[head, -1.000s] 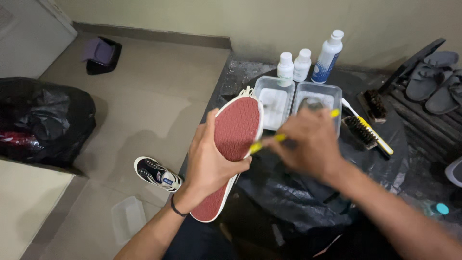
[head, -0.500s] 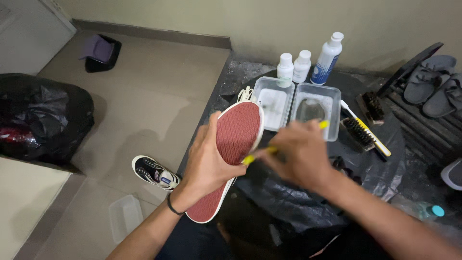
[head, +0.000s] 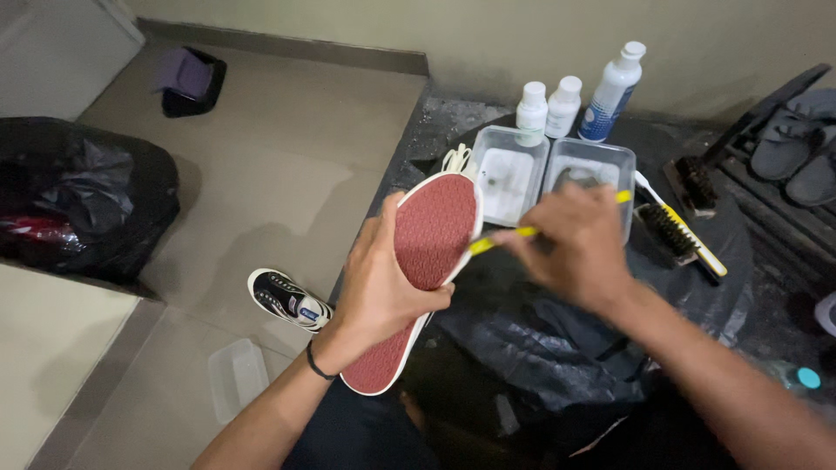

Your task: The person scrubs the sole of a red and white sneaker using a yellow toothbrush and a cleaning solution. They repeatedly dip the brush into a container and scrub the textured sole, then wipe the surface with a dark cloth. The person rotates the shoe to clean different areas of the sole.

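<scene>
Fingers, L hand (head: 383, 287): wrapped round the shoe (head: 418, 278) at mid-length, thumb pressed on the red sole, other fingers hidden behind the upper; firm clamp.
Fingers, R hand (head: 579, 248): pinched together on the yellow-handled brush (head: 503, 237), handle sticking out both sides of the fist; head end meets the sole's white edge.
Shoe pos.: held in the air, sole up toward the camera, toe end away from the body, heel end down near the lap, above black plastic sheet (head: 540, 348) covering the table.
Step in hand: by the look of it, scrubbing the sole/edge w/ the small brush, approx. at the forefoot, R side.
Next move needs: prob. short strokes along the rim while L hand keeps the shoe from twisting; brush angle low so bristles stay on the rubber.
Close by: two clear tubs (head: 557, 174) just beyond the shoe, contents unclear; three white-capped bottles (head: 566, 104) behind them; bigger brush w/ dark bristles (head: 675, 231) beside the tubs, R side.
Floor, L side: second shoe (head: 287, 300), dark w/ white sole, lying well apart from the held one; clear lid or tray (head: 235, 379) near it; black bag (head: 78, 209) further off.
</scene>
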